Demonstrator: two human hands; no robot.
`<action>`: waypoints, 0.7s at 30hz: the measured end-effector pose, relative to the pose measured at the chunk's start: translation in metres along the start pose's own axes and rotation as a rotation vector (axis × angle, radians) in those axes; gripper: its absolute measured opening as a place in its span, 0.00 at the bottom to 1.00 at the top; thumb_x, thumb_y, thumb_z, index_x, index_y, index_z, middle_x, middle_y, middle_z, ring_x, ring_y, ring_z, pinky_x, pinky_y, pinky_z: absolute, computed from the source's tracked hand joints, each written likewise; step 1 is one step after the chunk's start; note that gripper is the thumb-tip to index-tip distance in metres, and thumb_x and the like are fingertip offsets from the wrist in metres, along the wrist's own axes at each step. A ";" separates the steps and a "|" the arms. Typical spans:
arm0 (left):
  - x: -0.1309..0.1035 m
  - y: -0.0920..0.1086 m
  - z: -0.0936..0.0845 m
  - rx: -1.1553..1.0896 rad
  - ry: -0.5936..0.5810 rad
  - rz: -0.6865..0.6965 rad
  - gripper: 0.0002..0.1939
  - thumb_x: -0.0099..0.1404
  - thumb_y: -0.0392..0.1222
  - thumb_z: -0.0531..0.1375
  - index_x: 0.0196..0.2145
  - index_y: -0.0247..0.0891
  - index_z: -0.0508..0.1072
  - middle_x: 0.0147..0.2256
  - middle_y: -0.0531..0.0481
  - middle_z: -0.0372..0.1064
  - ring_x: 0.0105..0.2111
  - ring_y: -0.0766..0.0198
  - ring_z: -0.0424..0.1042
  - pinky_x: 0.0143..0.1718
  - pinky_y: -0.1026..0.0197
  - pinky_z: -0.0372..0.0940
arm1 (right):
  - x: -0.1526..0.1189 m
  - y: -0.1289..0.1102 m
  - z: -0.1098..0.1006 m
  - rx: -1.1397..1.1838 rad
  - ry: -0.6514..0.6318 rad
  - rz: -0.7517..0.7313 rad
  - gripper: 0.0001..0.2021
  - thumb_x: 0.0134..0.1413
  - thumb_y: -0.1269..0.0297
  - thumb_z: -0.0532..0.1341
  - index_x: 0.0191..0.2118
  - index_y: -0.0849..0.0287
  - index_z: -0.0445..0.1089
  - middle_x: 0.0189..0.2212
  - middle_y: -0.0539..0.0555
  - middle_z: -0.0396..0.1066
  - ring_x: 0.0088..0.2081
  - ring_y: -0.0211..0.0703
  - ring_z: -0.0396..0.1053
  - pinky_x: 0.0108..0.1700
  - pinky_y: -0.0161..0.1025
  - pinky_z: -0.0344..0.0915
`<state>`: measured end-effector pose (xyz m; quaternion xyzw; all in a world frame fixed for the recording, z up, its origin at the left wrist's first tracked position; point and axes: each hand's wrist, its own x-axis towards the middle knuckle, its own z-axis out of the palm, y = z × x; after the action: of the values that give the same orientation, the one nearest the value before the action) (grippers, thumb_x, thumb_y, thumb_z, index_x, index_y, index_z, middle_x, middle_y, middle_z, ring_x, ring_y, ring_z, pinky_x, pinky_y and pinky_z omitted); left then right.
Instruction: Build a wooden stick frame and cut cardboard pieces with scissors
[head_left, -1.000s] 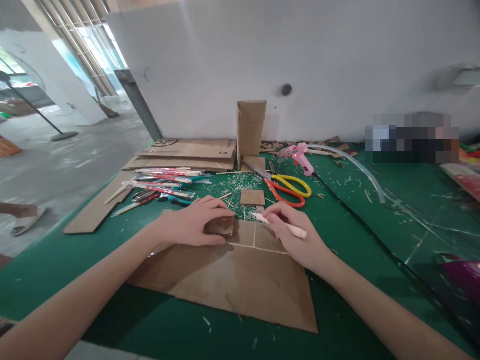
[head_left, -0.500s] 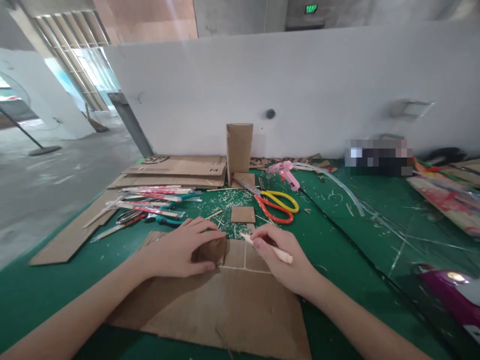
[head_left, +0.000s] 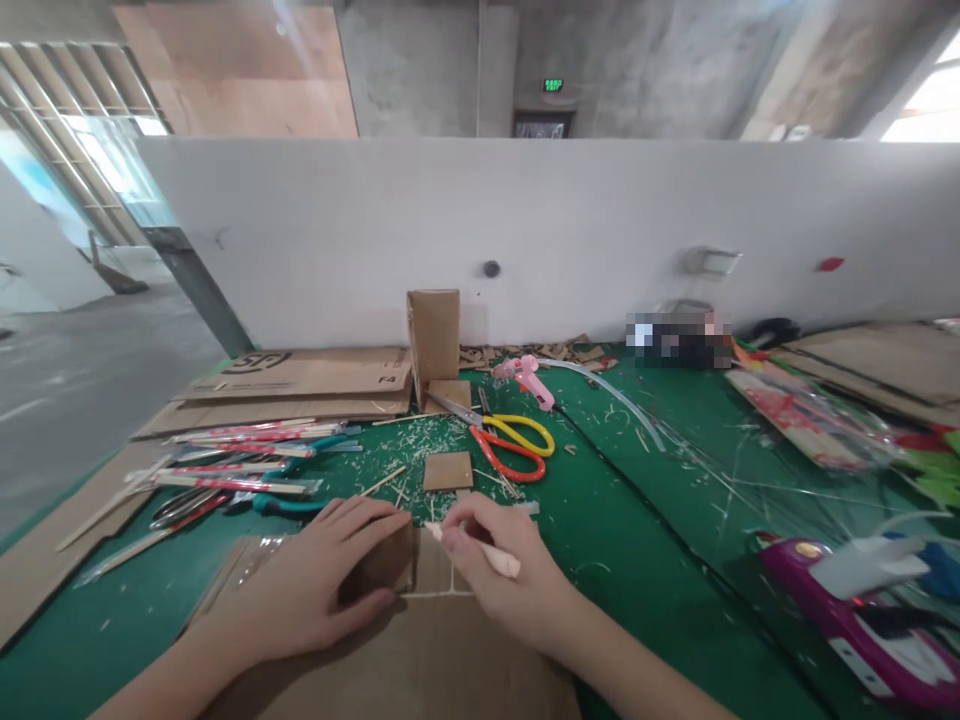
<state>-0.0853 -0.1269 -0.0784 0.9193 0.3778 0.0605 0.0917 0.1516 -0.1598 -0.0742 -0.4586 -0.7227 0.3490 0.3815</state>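
A large flat sheet of brown cardboard [head_left: 420, 655] lies on the green table [head_left: 645, 600], at six o'clock in the view; thin white lines [head_left: 452, 572] are visible on its far part. The person's left hand [head_left: 330, 575], at seven o'clock, rests spread, with thumb and forefinger well apart, over a smaller brown cardboard piece [head_left: 395, 560] on this sheet. The right hand [head_left: 506, 565] pinches a slender, pale cream pen [head_left: 501, 560] between thumb and fingers. Its tip points to ten o'clock; whether it touches the cardboard, I cannot tell. From the pen, a small brown cardboard rectangle [head_left: 448, 472] lies at about twelve o'clock, metal scissors with red and yellow handles [head_left: 510, 467] at one, and plastic-wrapped wooden sticks [head_left: 236, 483] at ten.
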 end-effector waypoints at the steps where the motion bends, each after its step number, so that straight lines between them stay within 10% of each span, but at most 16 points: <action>1: 0.000 -0.001 0.001 0.004 -0.002 -0.011 0.27 0.63 0.51 0.53 0.58 0.48 0.53 0.55 0.49 0.58 0.55 0.54 0.57 0.55 0.50 0.53 | 0.000 0.000 0.002 0.010 0.025 0.016 0.10 0.59 0.58 0.52 0.32 0.57 0.64 0.22 0.45 0.61 0.24 0.32 0.58 0.26 0.30 0.52; 21: 0.001 0.002 0.000 -0.007 0.001 -0.016 0.26 0.62 0.52 0.53 0.57 0.47 0.57 0.54 0.49 0.60 0.53 0.55 0.60 0.54 0.51 0.55 | 0.000 0.010 0.009 0.028 0.023 0.030 0.10 0.58 0.59 0.54 0.32 0.58 0.66 0.22 0.46 0.62 0.25 0.32 0.59 0.27 0.30 0.53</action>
<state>-0.0828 -0.1275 -0.0775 0.9160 0.3847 0.0614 0.0952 0.1478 -0.1576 -0.0863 -0.4680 -0.7064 0.3592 0.3910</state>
